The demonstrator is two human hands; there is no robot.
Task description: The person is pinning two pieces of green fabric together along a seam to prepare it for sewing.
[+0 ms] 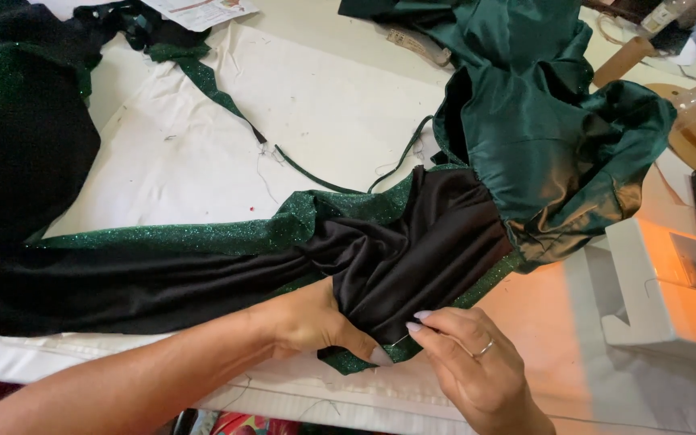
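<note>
Black lining fabric, edged with a glittery green hem, lay bunched near the worktop's front edge, where the left hand clenched a fold of it and the right hand pinched the same fold, its grip closed on what looked like a pin. Shiny green satin was heaped toward the far right corner, crowding a white sewing machine at the right edge. A thin green strap trailed across the white cloth, and paper sheets lay at the far edge.
</note>
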